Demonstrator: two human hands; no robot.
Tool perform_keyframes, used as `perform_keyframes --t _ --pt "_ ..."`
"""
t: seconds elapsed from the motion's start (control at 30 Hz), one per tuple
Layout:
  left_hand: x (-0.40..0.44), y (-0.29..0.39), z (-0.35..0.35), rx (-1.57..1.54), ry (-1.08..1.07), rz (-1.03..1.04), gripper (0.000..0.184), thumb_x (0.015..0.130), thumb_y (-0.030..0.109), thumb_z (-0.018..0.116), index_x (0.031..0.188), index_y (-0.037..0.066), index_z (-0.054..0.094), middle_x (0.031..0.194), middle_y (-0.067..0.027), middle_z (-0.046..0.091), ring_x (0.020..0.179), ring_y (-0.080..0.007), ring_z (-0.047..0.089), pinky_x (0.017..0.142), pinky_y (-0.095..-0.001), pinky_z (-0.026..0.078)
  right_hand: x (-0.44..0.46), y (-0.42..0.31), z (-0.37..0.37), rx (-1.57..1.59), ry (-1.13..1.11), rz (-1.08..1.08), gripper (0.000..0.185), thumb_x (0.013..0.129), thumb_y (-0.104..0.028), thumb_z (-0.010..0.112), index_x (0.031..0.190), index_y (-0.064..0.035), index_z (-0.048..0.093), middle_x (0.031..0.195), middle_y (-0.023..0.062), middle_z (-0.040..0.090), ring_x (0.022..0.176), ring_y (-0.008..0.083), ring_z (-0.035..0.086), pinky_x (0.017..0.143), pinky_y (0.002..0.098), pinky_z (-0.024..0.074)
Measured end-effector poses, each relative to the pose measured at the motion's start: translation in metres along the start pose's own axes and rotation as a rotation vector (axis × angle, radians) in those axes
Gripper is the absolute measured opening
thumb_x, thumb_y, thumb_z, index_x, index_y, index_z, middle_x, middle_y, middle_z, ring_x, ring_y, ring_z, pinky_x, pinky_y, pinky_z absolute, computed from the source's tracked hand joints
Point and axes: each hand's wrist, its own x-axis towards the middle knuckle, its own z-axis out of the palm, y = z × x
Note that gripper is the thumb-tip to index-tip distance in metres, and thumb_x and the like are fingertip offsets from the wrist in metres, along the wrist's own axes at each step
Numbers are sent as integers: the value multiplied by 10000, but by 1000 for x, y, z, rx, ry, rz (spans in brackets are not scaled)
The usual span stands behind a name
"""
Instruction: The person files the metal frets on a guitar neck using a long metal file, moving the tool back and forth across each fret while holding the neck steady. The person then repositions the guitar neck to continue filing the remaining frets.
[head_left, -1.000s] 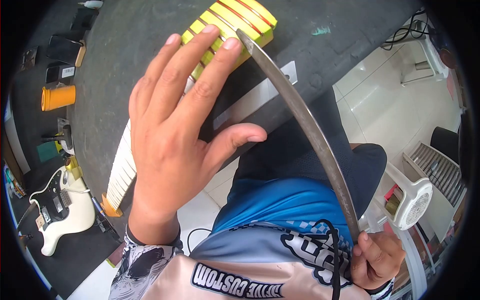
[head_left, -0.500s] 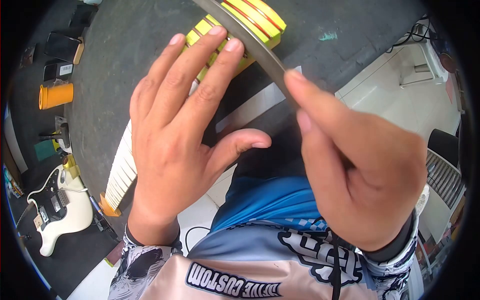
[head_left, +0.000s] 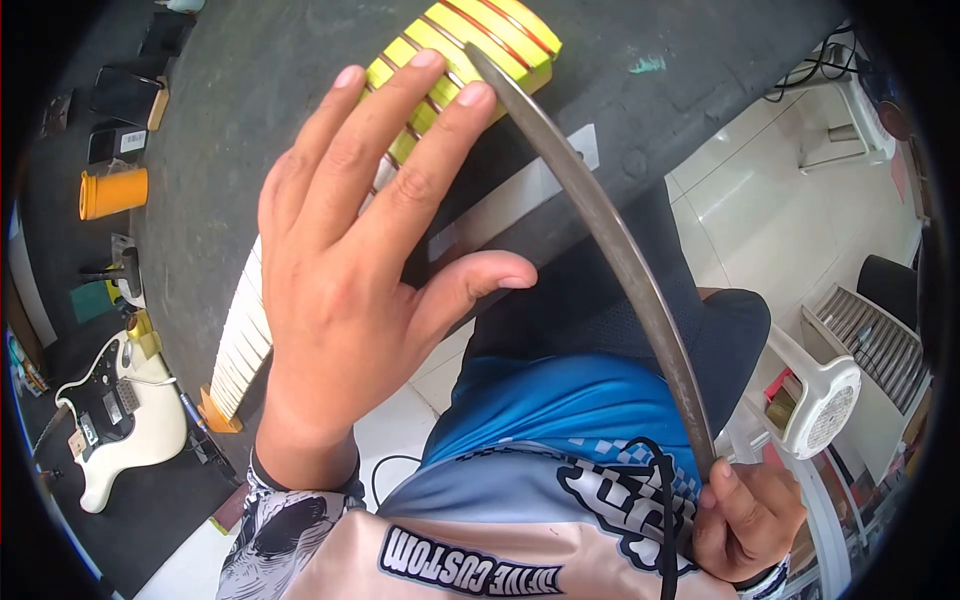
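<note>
My left hand lies with its fingers spread over a guitar neck, whose taped yellow part with dark metal frets shows beyond my fingertips. The neck's pale slotted part emerges left of my wrist. My right hand, low at the right, is closed on the near end of a long, thin grey metal file. The file's pointed far end rests at the yellow taped part, just right of my left index fingertip.
A dark work surface bears an orange container and a phone at the left. Below them lies a white guitar body. A white stool stands on the tiled floor at the right.
Half a second ago my right hand was far up near the neck. It has drawn back toward my body with the file, much as it was one second ago. My left hand has barely moved.
</note>
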Motion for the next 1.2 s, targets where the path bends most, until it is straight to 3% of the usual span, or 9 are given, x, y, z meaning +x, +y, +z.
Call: perform_keyframes --t 0.2,0.33,0.47,0.6,0.9,1.2 --pt "0 -1 -1 -16 -1 -12 882 745 656 728 1414 91 625 1455 -164 583 1380 -421 506 1129 -490 403 83 -20 26 -128 64 -40 476 792 82 706 1249 -49 727 675 105 645 505 207 574 508 300 451" --pt "1 -1 -1 -29 -9 -18 880 753 638 736 1421 77 616 1455 -161 583 1381 -420 504 1128 -490 402 154 -15 52 -1 120 -104 395 856 78 689 1229 -43 739 640 83 643 490 155 571 505 264 444" --pt "0 -2 -1 -20 -6 -8 887 742 637 742 1421 80 615 1459 -157 580 1381 -416 505 1126 -490 404 154 -18 47 21 162 -65 363 883 66 666 1226 -27 738 636 67 654 505 94 571 510 234 429" --pt "0 -1 0 -8 -5 -7 892 730 644 744 1417 88 620 1457 -152 582 1378 -412 510 1121 -484 408 99 3 20 79 126 -76 383 889 54 623 1260 16 712 604 41 637 495 64 552 512 212 415" --pt "-1 1 2 4 26 -14 877 727 634 754 1409 96 631 1445 -145 593 1371 -398 521 1112 -476 417 19 3 10 56 67 18 370 804 18 681 1167 -6 750 645 92 656 539 212 586 549 298 443" --pt "0 1 2 4 26 -17 874 727 639 751 1401 93 639 1444 -145 594 1367 -393 526 1112 -471 420 3 3 -1 -26 9 -16 454 759 55 686 1202 -38 733 692 104 660 527 225 572 550 318 438"
